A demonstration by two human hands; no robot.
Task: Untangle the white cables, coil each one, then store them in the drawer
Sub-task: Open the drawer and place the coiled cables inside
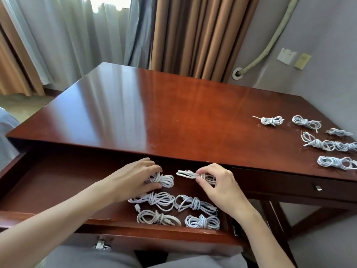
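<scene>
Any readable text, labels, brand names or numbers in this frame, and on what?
None can be read.
White wall plate: faint marks, too blurred to read.
Yellow wall plate: no legible print.
Coiled cables in the drawer and on the desk: no markings show.

A glossy reddish-brown wooden tabletop [154, 105] stands against a pale grey wall [318, 31]. Behind it hang tan pleated curtains [197, 35] beside sheer white curtains [63, 35]. A padded beige pipe [270, 43] runs down the wall into a round opening, near a white wall socket plate [286, 55] and what may be a small yellowish switch plate [302, 61].
</scene>
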